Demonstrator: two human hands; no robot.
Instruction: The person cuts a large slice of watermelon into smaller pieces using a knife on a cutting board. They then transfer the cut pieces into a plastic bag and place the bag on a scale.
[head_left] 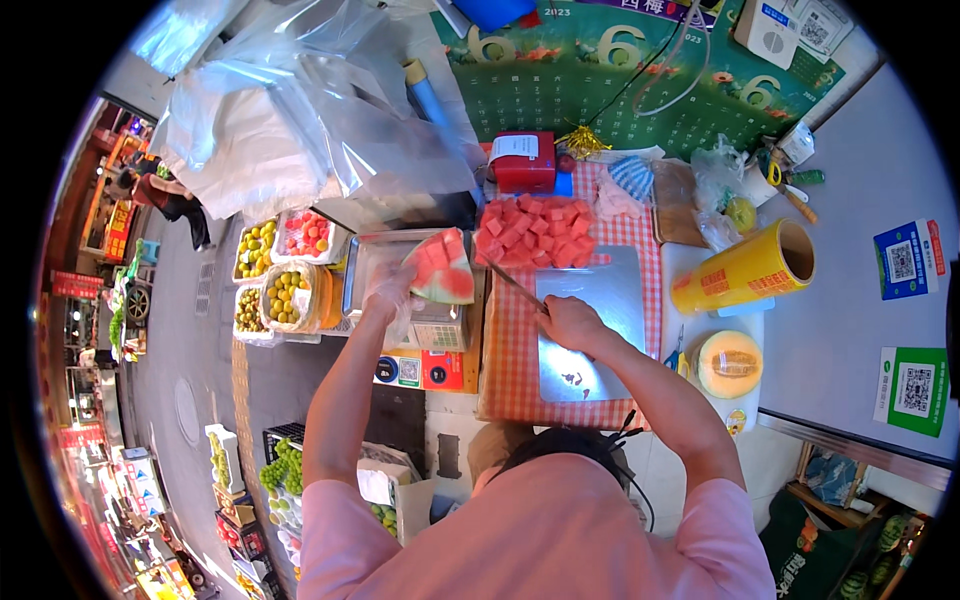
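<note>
My left hand [386, 288], in a thin clear plastic glove, is closed on a watermelon wedge [450, 283] with green rind along its lower right edge. The wedge is above the metal tray of a scale [358, 250]; whether it touches the tray I cannot tell. My bare right hand [573, 322] is wrapped round a knife [518, 288], its blade slanting up and left. The knife tip is near a heap of watermelon cubes [535, 232], seemingly in a clear container. Beneath my right hand lies a shiny metal cutting board [612, 372] with small dark bits on it.
A red checked cloth [510, 390] covers the table. To the right are a large yellow film roll [735, 270], a wrapped halved melon [730, 364] and scissors [677, 352]. Baskets of small fruit [288, 297] stand left. Plastic bags [300, 110] hang behind; a red box [523, 162] sits at the back.
</note>
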